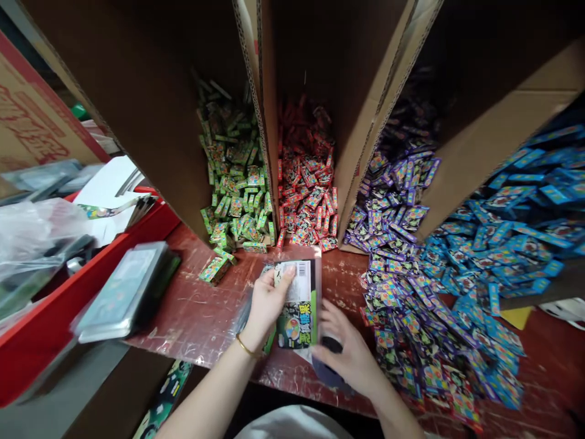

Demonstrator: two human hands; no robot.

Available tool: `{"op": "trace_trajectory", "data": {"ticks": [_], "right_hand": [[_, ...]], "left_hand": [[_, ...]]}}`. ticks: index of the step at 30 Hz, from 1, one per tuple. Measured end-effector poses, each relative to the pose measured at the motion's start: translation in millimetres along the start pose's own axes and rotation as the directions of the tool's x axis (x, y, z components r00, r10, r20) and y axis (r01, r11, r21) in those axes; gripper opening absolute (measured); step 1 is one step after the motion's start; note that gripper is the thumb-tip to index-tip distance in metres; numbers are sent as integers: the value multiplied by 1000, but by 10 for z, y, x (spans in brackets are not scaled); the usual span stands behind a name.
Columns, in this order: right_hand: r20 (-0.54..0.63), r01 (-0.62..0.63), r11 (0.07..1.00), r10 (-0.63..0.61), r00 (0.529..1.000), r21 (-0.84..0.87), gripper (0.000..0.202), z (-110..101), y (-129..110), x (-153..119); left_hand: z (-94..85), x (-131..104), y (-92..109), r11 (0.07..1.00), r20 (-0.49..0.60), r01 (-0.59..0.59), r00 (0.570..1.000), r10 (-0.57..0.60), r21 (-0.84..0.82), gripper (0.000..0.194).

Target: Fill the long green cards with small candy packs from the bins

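Note:
Near the table's front edge my left hand pinches a clear plastic package with a black and green printed card and a white barcode label. My right hand is at the package's right side, fingers apart and somewhat blurred; a dark round object lies beside and partly under it. Small green boxes, red boxes and purple packets lie heaped in cardboard compartments ahead. Purple packets spill onto the table at the right, mixed with blue packets.
Tall cardboard dividers stand between the heaps. On the left, a stack of clear packages lies beside a red bin holding papers and plastic bags. One small green box group sits outside its compartment. A white cord is at far right.

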State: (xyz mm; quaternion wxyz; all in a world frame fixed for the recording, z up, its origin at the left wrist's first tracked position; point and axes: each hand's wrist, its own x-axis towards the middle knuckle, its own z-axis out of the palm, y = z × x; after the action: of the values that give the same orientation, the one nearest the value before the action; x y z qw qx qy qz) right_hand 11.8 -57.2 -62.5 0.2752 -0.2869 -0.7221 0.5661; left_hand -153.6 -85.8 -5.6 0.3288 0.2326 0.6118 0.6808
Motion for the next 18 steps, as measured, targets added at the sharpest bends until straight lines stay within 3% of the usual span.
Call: {"op": "trace_trajectory", "data": {"ticks": [4, 6, 13, 16, 18], "right_hand": [[-302, 14, 985, -66, 951, -173, 53, 140, -16, 145], [-376, -2, 965, -100, 921, -261, 51, 229, 9, 191], [-238, -17, 975, -37, 971, -221, 47, 141, -89, 231], [-268, -15, 938, -84, 960, -347, 48, 118, -114, 193], [-263, -10, 892, -122, 957, -452, 45, 111, -116, 145]], "left_hand": [[166, -197, -221, 989, -114, -63, 990, 79, 133, 39], [223, -299, -340, 966, -171, -66, 979, 111, 250, 42], [192, -349, -442, 939, -182, -33, 978, 101, 342, 46], [168, -322, -455, 914, -231, 22, 970, 80, 405, 50], [144, -311, -482, 906, -212, -47, 966, 148, 422, 53]]}}
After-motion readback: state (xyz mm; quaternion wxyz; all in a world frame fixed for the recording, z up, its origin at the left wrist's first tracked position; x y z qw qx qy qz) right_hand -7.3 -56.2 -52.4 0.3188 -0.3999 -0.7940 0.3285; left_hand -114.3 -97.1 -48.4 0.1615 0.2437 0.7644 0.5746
